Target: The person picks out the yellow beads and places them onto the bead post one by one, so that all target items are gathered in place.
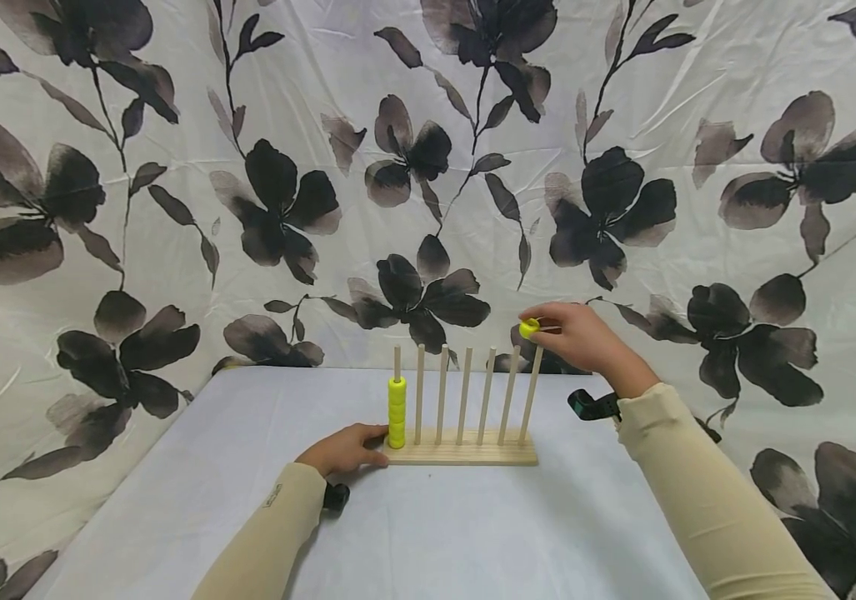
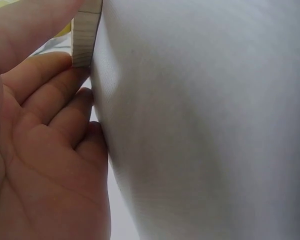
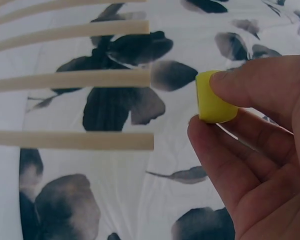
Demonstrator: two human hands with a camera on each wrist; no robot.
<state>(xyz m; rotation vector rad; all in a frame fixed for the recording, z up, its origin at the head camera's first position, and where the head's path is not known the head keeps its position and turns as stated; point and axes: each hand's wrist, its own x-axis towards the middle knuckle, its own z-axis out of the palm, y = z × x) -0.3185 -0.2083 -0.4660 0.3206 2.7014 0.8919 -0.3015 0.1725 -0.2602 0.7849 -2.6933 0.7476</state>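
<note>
A wooden peg rack with a flat base [image 1: 465, 454] and a row of several upright pegs stands on the table. Yellow beads [image 1: 397, 412] are stacked on its leftmost peg, whose tip pokes out above them. My left hand [image 1: 345, 450] grips the left end of the base, thumb on the near side; the left wrist view shows its fingertips at the wood's end [image 2: 85, 40]. Up at the rack's right end, my right hand [image 1: 573, 335] pinches one yellow bead [image 3: 215, 100] between thumb and fingers. That bead is level with the peg tips and apart from them in the right wrist view.
A white cloth [image 1: 518, 533] covers the table. Behind it hangs a floral curtain [image 1: 428, 208], close past the table's far edge. The bare pegs [image 1: 463, 396] rise between the two hands. Each wrist wears a dark band [image 1: 594, 406].
</note>
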